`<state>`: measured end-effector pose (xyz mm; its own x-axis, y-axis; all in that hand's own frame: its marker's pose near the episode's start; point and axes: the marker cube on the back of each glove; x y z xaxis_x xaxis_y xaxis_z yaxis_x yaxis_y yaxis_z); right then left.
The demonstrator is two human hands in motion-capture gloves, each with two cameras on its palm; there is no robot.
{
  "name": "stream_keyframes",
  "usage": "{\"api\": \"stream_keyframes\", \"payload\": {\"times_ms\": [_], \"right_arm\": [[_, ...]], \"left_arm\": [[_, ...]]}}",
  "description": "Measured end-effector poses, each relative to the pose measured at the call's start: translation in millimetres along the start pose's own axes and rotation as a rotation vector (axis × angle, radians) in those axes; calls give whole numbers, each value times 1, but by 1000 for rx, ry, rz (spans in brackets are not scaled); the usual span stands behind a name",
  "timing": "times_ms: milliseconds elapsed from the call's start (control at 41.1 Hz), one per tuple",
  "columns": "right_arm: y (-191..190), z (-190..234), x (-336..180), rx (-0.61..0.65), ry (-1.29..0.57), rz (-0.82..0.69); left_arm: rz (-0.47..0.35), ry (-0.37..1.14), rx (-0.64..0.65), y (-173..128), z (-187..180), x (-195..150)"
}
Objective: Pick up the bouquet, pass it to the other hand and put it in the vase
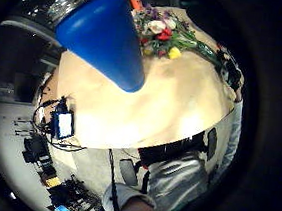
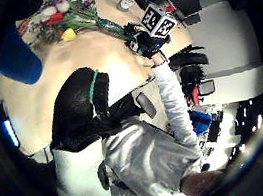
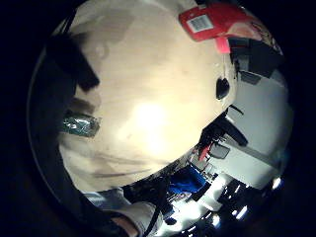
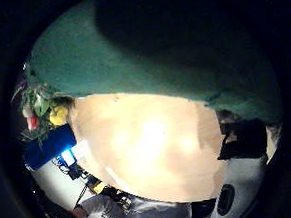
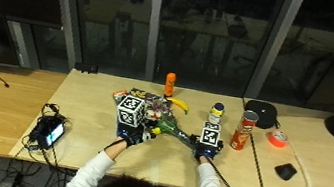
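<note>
Bouquet (image 5: 164, 121): lies on the table (image 5: 99, 98), near the middle of its width and between the two hands; flower heads point toward the far edge, green stems (image 5: 182, 133) run toward the right hand. The left palm views show white, red, yellow and purple blooms.
Right hand (image 5: 208, 149): sits at the stem end of the bouquet, nearer the front edge. The green stem wrap fills its thumb side palm view. The fingers appear curled round the stems, grasping them.
Left hand (image 5: 128, 134): is raised just left of the flower heads, toward the front edge. Whether its fingers are clenched or released cannot be told.
Vase (image 1: 107, 34): blue, stands beside the blooms and close to the left palm; in the outside view the left hand hides it.
Table, far side: orange bottle (image 5: 170, 84) upright near the far edge, banana (image 5: 179, 104) just beside it.
Table, right part: small bottle (image 5: 216, 113) and red crisp can (image 5: 241, 130) stand upright beyond the right hand.
Table, left edge: small device with a lit screen (image 5: 48, 131) with cables.
</note>
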<state>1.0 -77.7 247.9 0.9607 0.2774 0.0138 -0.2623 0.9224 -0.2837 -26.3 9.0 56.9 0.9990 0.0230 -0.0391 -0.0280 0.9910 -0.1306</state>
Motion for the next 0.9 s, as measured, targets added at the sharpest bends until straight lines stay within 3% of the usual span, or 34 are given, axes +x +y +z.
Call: {"api": "stream_keyframes", "payload": {"times_ms": [146,195,292,341,414,511,559,632,754,900], "right_arm": [[-7,2,-4,-78,-166,-108],[-14,3,-2,-2,-209,-92],[-29,-5,4,325,-261,-18],[-28,-9,4,423,-299,-9],[-21,-13,3,491,-388,-3],[-9,-13,5,423,-514,51],[-9,-22,3,493,-602,18],[-4,-46,-6,610,-782,-95],[9,-79,-20,689,-970,-168],[11,-96,-49,569,-1244,-272]], "left_arm": [[-9,-8,-7,2,-3,-5],[-13,-9,-9,2,-3,-8],[-25,-3,-13,0,-4,-11],[-30,2,-16,-2,-4,-12],[-33,10,-18,-5,-3,-13],[-34,33,-15,-5,-7,-12],[-30,64,-7,-6,-9,-12],[-20,141,10,-9,-14,-10],[16,336,58,-22,-22,-3],[71,793,82,-46,-35,14]]}}
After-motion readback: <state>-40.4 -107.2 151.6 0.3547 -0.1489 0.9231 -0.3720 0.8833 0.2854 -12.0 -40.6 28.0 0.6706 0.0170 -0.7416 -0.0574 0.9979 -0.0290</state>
